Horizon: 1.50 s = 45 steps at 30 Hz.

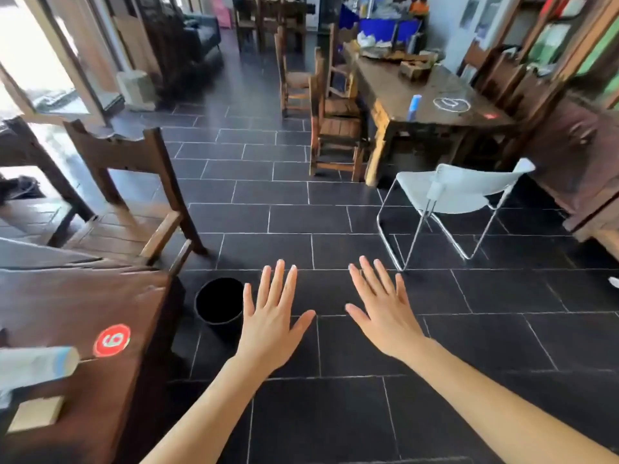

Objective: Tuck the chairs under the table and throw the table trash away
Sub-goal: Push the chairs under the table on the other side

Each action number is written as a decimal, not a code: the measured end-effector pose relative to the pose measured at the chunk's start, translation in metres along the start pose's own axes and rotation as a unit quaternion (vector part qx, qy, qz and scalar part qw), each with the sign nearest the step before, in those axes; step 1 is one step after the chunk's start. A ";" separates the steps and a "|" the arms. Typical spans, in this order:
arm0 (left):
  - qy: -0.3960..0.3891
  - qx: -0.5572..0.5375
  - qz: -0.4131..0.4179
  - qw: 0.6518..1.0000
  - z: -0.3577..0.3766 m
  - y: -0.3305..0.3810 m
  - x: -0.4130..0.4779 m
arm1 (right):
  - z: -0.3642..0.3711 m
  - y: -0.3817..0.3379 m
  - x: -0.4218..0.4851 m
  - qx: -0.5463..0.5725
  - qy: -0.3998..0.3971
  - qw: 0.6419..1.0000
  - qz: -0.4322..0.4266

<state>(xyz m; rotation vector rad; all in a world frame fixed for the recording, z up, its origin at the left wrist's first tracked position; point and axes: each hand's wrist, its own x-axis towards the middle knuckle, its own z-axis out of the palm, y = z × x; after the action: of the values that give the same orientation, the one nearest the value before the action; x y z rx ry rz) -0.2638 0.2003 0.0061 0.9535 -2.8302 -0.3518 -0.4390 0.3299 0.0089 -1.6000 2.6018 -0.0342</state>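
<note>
My left hand [271, 324] and my right hand [383, 311] are held out flat over the dark tiled floor, fingers spread, holding nothing. At the lower left is the corner of a dark wooden table [77, 309] with a red round sticker marked 6 [111, 340]. On it lie a white and blue tube-like wrapper [37, 365] and a small cardboard piece [35, 415]. A brown wooden chair [134, 199] stands pulled out beyond that table's corner. A black bin [219, 304] sits on the floor beside the table, just left of my left hand.
A white folding chair [452, 195] on metal legs stands on the right. Behind it a second wooden table [412, 98] carries clutter, with wooden chairs [335, 128] along its left side. A bright glass door [40, 61] is at the far left, shelving at the far right.
</note>
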 end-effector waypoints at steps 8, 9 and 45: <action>0.029 0.018 -0.158 0.987 -0.008 -0.075 0.103 | -0.007 -0.018 0.173 0.031 -0.014 0.987 -0.155; 0.034 0.016 -0.159 0.987 -0.008 -0.085 0.126 | -0.008 -0.019 0.198 0.038 -0.010 0.986 -0.164; 0.066 0.032 -0.405 0.911 -0.080 -0.440 0.759 | -0.040 -0.116 1.041 0.068 -0.062 0.907 -0.411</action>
<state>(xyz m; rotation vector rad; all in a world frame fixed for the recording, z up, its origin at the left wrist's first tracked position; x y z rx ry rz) -0.5938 -0.6170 0.0081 2.0474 -2.1918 -0.2489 -0.8066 -0.6517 -0.0082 -2.3967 1.6141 -0.1550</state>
